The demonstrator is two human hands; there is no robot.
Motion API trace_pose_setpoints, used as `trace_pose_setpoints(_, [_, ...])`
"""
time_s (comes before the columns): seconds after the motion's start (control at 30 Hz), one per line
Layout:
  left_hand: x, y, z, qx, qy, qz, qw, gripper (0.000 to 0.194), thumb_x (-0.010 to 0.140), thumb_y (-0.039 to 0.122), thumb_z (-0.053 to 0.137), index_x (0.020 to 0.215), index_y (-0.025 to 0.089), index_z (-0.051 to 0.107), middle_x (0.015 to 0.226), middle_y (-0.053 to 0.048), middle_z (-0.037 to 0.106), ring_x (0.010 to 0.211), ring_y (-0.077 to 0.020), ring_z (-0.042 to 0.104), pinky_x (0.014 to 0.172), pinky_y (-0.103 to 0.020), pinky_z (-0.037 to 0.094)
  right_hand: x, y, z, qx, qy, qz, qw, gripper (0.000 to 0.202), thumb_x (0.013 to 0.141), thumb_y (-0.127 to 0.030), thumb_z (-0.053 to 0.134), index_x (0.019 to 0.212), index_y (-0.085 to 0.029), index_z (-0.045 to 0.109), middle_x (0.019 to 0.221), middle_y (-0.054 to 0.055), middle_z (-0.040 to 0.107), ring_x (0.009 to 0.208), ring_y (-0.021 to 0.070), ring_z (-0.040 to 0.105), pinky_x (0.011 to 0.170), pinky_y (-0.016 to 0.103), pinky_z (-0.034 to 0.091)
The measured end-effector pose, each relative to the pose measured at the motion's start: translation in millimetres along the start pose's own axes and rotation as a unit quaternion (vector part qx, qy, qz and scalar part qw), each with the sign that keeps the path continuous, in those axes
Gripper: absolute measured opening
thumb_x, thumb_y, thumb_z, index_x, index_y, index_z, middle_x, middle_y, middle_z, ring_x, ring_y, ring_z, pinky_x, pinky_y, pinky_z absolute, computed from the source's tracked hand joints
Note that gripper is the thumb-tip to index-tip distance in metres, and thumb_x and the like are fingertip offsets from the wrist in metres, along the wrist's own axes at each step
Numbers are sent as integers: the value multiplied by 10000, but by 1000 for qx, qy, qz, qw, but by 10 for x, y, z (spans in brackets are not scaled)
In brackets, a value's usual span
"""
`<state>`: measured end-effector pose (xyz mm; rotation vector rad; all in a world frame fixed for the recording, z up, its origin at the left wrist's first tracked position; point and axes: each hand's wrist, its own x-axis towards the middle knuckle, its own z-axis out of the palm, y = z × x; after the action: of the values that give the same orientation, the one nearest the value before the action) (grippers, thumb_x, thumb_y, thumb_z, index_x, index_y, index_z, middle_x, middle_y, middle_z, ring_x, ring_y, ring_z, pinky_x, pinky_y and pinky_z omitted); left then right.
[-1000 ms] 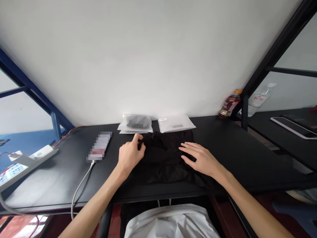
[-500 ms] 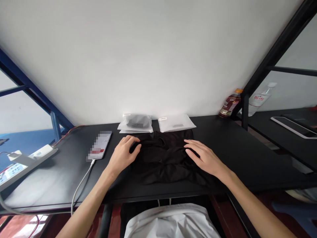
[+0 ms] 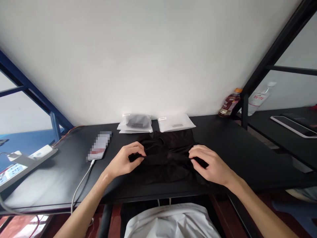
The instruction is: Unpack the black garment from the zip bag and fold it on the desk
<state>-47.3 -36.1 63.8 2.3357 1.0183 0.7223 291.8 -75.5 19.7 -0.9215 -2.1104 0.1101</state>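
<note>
A black garment (image 3: 166,155) lies crumpled on the black table (image 3: 247,155) right in front of me. My left hand (image 3: 123,161) pinches the cloth's left edge between thumb and fingers. My right hand (image 3: 212,165) grips a fold at the cloth's right side, fingers curled into it. Both hands rest on the tabletop, one at each side of the garment.
Two white plastic bags (image 3: 135,123) (image 3: 176,123) lie against the wall behind the garment. A phone (image 3: 99,146) on a white cable (image 3: 80,185) sits at the left. A brown bottle (image 3: 229,104) stands at the back right, by a black frame post (image 3: 245,110). A power strip (image 3: 15,167) lies far left.
Both hands slid toward me along the garment and closed on its edges; the right went from flat on the cloth to gripping a fold. The cloth bunched up between them.
</note>
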Motion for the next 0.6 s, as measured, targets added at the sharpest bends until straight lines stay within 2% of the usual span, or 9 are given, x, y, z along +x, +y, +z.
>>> trace_pose_setpoints(0.2, [-113, 18, 2, -24, -97, 41, 994, 141, 778, 130, 543, 754, 206, 659, 824, -39, 693, 821, -179, 646, 764, -279, 505, -82, -85, -39, 41, -77, -10, 996, 196, 901, -117, 521, 888, -242, 672, 750, 27, 718, 691, 210, 658, 698, 372, 561])
trace_pose_setpoints(0.33, [-86, 36, 17, 7, -148, 32, 988, 181, 873, 229, 554, 756, 208, 690, 774, -26, 725, 717, -161, 643, 735, -272, 482, -98, -59, -31, 43, -79, 32, 995, 224, 962, -179, 510, 918, -245, 719, 782, 28, 758, 682, 200, 693, 665, 328, 568])
trace_pose_setpoints(0.5, [148, 19, 33, 55, -124, 22, 990, 277, 947, 284, 539, 743, 197, 704, 674, 7, 698, 591, -119, 594, 607, -234, 419, -26, 20, -45, 24, -15, 74, 997, 197, 965, -212, 546, 920, -266, 730, 862, 10, 795, 741, 197, 744, 710, 294, 595])
trace_pose_setpoints(0.6, [372, -12, 90, 83, -89, 34, 992, 210, 932, 253, 574, 801, 198, 728, 735, 10, 722, 633, -120, 620, 637, -230, 441, 30, 152, -65, 11, 28, 105, 994, 173, 969, -238, 558, 919, -260, 722, 859, 15, 779, 748, 199, 737, 719, 296, 591])
